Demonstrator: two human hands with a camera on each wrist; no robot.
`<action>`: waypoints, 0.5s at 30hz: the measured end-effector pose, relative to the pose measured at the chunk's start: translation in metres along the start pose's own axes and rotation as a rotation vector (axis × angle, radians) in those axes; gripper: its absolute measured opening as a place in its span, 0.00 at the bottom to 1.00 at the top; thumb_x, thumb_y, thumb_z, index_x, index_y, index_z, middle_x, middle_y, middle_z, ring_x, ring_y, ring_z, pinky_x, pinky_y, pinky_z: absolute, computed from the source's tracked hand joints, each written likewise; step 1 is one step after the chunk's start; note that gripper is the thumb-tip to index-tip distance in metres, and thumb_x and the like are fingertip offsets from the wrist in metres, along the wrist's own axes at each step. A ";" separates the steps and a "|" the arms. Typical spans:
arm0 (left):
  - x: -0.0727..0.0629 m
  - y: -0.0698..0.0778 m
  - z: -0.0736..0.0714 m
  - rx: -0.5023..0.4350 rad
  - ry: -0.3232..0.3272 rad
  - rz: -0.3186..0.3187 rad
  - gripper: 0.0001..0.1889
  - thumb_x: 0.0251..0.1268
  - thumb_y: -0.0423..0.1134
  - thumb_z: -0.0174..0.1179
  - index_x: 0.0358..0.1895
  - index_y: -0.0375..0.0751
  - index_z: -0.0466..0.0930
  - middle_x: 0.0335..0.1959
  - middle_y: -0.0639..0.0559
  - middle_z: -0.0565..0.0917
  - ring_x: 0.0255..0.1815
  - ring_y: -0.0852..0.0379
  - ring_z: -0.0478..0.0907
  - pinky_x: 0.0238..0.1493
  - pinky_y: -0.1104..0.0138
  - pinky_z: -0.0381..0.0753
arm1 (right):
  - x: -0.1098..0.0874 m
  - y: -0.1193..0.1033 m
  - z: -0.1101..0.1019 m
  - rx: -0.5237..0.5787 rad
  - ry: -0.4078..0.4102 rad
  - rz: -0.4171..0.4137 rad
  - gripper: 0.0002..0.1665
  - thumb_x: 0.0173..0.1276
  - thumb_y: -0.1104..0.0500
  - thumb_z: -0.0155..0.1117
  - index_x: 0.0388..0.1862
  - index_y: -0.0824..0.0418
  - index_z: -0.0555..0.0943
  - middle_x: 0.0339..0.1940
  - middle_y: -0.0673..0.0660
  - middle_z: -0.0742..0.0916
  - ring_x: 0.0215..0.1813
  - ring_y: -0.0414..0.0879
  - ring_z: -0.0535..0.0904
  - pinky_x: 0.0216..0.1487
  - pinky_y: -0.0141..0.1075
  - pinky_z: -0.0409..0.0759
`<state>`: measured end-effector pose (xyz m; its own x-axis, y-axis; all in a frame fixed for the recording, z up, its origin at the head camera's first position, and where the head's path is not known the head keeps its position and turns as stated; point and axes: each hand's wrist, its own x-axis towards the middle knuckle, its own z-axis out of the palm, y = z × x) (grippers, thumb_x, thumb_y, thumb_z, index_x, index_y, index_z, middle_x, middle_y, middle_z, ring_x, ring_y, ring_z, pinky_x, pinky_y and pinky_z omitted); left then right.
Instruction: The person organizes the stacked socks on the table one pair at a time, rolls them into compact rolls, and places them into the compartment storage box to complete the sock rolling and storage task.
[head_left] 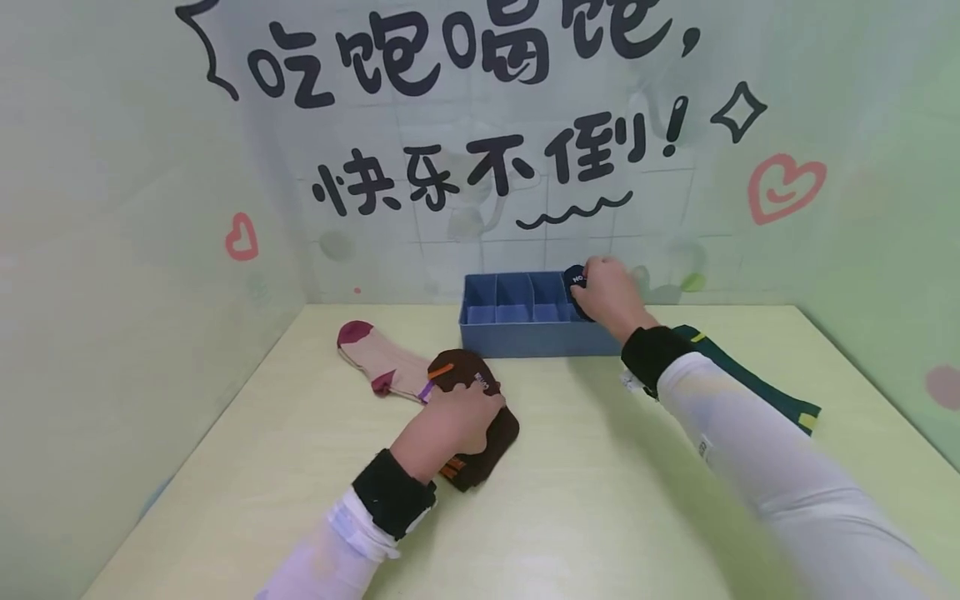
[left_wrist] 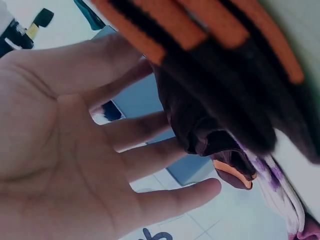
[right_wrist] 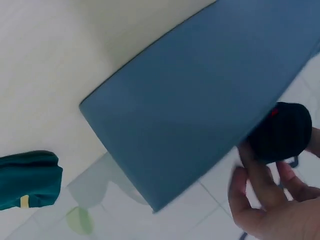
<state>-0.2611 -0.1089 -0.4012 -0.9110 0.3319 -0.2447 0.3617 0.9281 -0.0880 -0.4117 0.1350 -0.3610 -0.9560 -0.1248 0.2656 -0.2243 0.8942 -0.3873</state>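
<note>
My right hand [head_left: 611, 296] grips a folded dark navy sock [head_left: 576, 287] with white lettering. It holds the sock over the rightmost compartment of a blue divided box [head_left: 532, 340]. The right wrist view shows the dark bundle [right_wrist: 282, 132] between thumb and fingers at the box's rim. On the table my left hand [head_left: 450, 421] is over a pair of brown socks [head_left: 504, 433] with orange stripes. Its fingers look spread and nearly straight in the left wrist view, tips against the brown fabric [left_wrist: 187, 107], which partly hides them.
A pink sock [head_left: 397, 362] with maroon toe and heel lies on the left, its cuff meeting the brown socks. On the right lies a dark green sock [head_left: 750, 379] with yellow marks, partly behind the right forearm. A printed wall sheet [head_left: 450, 242] rises behind the box.
</note>
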 end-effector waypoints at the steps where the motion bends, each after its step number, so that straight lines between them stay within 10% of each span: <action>1: 0.000 0.001 0.000 0.013 0.010 0.004 0.30 0.71 0.40 0.67 0.76 0.55 0.75 0.77 0.45 0.75 0.76 0.40 0.74 0.73 0.37 0.74 | 0.004 0.000 0.003 -0.016 -0.014 -0.001 0.23 0.82 0.54 0.57 0.59 0.74 0.76 0.58 0.73 0.81 0.59 0.66 0.79 0.63 0.58 0.79; 8: 0.000 0.008 0.001 0.036 0.034 0.044 0.34 0.66 0.51 0.75 0.74 0.55 0.76 0.75 0.45 0.77 0.75 0.41 0.75 0.72 0.35 0.73 | 0.017 0.009 0.026 -0.067 -0.120 0.022 0.20 0.83 0.57 0.55 0.60 0.75 0.76 0.55 0.73 0.82 0.53 0.67 0.83 0.54 0.57 0.82; 15: -0.005 0.015 0.004 0.033 0.029 0.061 0.34 0.67 0.55 0.73 0.75 0.57 0.75 0.76 0.46 0.77 0.76 0.41 0.73 0.73 0.34 0.71 | 0.025 0.012 0.035 -0.098 -0.258 -0.035 0.19 0.83 0.62 0.52 0.26 0.62 0.73 0.21 0.56 0.71 0.23 0.50 0.71 0.33 0.43 0.70</action>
<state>-0.2502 -0.0973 -0.4055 -0.8923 0.3926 -0.2229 0.4225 0.9002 -0.1058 -0.4446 0.1275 -0.3894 -0.9673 -0.2508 0.0390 -0.2510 0.9231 -0.2915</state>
